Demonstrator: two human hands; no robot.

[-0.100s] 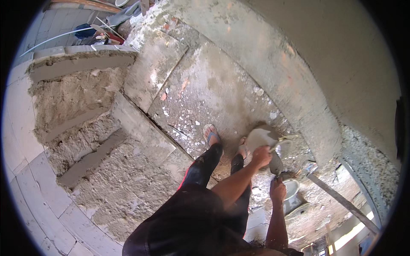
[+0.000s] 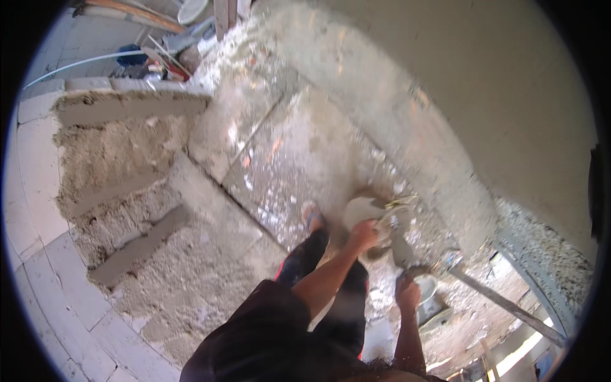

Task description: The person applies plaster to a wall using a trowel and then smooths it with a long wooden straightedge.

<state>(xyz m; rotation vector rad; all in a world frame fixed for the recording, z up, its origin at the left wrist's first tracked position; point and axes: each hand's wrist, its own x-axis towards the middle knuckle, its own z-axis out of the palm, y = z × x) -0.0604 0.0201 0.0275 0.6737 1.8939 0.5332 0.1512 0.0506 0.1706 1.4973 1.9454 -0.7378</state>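
My right hand (image 2: 408,291) is closed round the handle of a trowel (image 2: 401,249), its grey blade pointing away from me. My left hand (image 2: 364,235) is closed at the near edge of a round pale grey thing (image 2: 363,210), perhaps a pan or bucket of mortar; blur hides its exact kind. Yellowish strands (image 2: 402,202) show at its right side. Just right of my right hand stands a light round bucket (image 2: 426,288), partly hidden by the hand. The trowel blade lies between my two hands, close to the round thing.
Rough mortar steps (image 2: 121,149) with smooth grey bands rise at the left, bordered by pale blocks (image 2: 38,159). A curved concrete ledge (image 2: 382,95) runs along the right. A wooden bar (image 2: 503,302) slants at lower right. White chips litter the floor (image 2: 299,159); tools and a hose (image 2: 95,60) lie far left.
My left hand has moved left with the round grey thing. My right hand and the trowel have shifted slightly left and nearer. The whole view has tilted a little.
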